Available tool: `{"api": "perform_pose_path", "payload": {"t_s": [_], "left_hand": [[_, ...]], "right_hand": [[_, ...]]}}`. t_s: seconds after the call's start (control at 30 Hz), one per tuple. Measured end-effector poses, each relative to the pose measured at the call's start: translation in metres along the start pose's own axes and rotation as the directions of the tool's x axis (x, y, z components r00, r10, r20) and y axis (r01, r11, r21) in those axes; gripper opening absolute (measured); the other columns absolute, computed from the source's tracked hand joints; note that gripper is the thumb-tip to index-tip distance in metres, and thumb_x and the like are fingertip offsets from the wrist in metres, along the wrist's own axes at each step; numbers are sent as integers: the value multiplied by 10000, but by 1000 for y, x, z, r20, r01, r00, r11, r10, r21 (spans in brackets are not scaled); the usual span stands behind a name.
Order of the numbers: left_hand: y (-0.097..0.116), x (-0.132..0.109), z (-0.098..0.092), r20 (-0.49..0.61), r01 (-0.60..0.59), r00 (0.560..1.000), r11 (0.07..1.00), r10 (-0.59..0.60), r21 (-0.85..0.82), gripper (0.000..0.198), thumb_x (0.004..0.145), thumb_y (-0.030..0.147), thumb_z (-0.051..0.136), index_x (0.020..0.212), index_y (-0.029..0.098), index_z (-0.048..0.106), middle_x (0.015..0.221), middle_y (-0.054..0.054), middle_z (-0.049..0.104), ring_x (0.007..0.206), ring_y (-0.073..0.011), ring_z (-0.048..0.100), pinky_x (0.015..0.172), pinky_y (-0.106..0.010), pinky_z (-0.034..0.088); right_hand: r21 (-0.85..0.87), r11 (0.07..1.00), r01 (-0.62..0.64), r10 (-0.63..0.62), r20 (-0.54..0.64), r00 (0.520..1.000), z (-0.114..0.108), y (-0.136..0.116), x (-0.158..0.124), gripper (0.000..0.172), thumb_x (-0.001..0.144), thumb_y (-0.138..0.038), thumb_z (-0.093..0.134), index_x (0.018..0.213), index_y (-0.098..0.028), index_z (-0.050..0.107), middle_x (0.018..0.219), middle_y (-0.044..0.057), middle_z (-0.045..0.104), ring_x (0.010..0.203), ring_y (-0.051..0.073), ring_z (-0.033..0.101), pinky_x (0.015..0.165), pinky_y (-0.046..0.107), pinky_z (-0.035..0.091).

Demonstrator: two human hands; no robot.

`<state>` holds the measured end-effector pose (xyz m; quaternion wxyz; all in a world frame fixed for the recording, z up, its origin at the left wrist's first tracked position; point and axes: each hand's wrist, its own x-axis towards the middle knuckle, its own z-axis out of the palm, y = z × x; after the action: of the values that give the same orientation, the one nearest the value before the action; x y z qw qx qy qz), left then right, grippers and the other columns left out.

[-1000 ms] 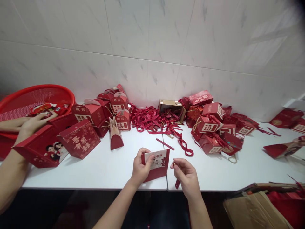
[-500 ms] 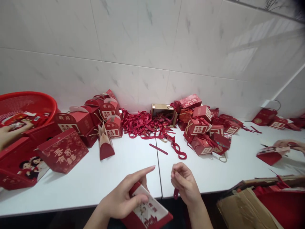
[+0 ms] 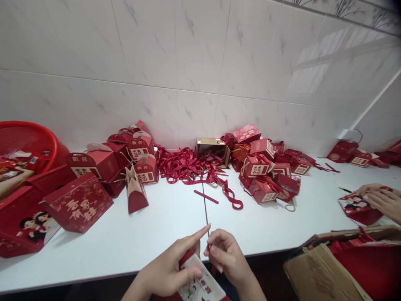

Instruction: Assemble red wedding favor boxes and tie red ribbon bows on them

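In the head view my left hand (image 3: 175, 265) grips a red box with a white printed panel (image 3: 202, 279) at the bottom centre, thumb on the panel and index finger stretched out. My right hand (image 3: 224, 256) is just right of the box's upper end, its thumb and index finger pinched on a small brownish piece (image 3: 209, 246). The rest of that piece is hidden by the fingers. Beyond the hands, a thin dark red strip (image 3: 206, 197) and a looped red ribbon (image 3: 233, 197) lie on the white table (image 3: 169, 225).
Red ribbons (image 3: 178, 165) heap by an open cardboard box (image 3: 213, 141). Red gift boxes (image 3: 142, 169) stand left, more (image 3: 257, 167) right. A red basket (image 3: 59, 146) is far left, where another person's hand reaches. Far right, another person's hands (image 3: 380, 198) hold a box above a carton (image 3: 322, 271).
My right hand has moved left, up to the held box. The dark red strip hanging below it no longer shows. At far right the other person's box has turned its printed side outward.
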<state>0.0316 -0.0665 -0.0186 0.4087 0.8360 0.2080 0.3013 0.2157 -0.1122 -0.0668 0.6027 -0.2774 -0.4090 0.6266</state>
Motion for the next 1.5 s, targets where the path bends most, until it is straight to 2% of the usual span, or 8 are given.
{"api": "perform_pose_path", "payload": {"t_s": [0.1, 0.3, 0.6, 0.83, 1.0, 1.13, 1.33, 1.5], "left_hand": [[1, -2, 0, -7, -45, 999, 998, 46, 36, 755, 732, 175, 713, 1403, 320, 400, 925, -40, 723, 682, -167, 663, 615, -230, 562], [8, 0, 0, 20, -86, 996, 992, 85, 89, 730, 768, 181, 687, 1414, 331, 383, 1205, -86, 670, 1012, -254, 668, 856, -341, 543], [0, -6, 5, 0, 24, 1000, 998, -24, 64, 694, 769, 181, 671, 1403, 310, 420, 1234, -86, 649, 1008, -248, 650, 875, -337, 524], [0, -9, 6, 82, 125, 988, 991, -127, 38, 643, 810, 258, 618, 1415, 285, 402, 1022, -52, 670, 907, -201, 589, 905, -337, 471], [-2, -8, 8, 77, 125, 989, 992, -127, 29, 652, 809, 264, 617, 1419, 284, 391, 969, -40, 659, 864, -195, 589, 861, -325, 484], [-4, -10, 10, 17, 102, 995, 995, -102, 10, 666, 801, 222, 625, 1421, 286, 391, 1030, -54, 674, 906, -204, 610, 858, -322, 499], [-1, -10, 11, 9, 32, 999, 999, -32, -5, 712, 797, 188, 647, 1426, 354, 356, 1073, -30, 691, 903, -189, 644, 875, -315, 506], [2, -9, 9, 21, 29, 999, 1000, -29, 7, 645, 779, 178, 659, 1376, 315, 457, 1172, -78, 661, 1037, -243, 621, 924, -345, 482]], "right_hand": [[43, 999, 0, 0, -3, 1000, 4, 1, 0, 237, 752, -348, 748, 779, -179, 583, 678, 3, 682, 331, 8, 337, 347, 166, 187], [82, 996, 31, -26, -52, 998, 16, -4, 2, 241, 730, -318, 774, 757, -176, 581, 645, -7, 653, 449, 57, 480, 468, 187, 363], [124, 992, 16, -5, -88, 996, 24, -3, 2, 243, 716, -331, 785, 747, -181, 598, 616, -16, 603, 551, 96, 533, 561, 216, 425], [119, 988, 102, -90, -102, 991, 20, 0, 1, 156, 753, -264, 760, 766, -186, 626, 624, -37, 568, 541, 72, 536, 556, 187, 414], [109, 980, 166, -157, -87, 984, 20, 0, 1, 94, 781, -271, 738, 831, -214, 682, 615, -42, 569, 540, 63, 543, 558, 175, 417], [81, 980, 184, -178, -73, 981, 22, -1, 1, 142, 783, -287, 736, 914, -233, 732, 642, -31, 585, 536, 64, 554, 547, 184, 433], [110, 975, 192, -185, -68, 980, 25, -3, 0, 23, 775, -226, 739, 793, -231, 753, 626, -38, 575, 535, 62, 567, 547, 185, 449], [155, 977, 149, -141, -66, 988, 26, -3, -2, 40, 776, -220, 741, 753, -213, 709, 603, -28, 619, 523, 66, 563, 540, 179, 442]]}}
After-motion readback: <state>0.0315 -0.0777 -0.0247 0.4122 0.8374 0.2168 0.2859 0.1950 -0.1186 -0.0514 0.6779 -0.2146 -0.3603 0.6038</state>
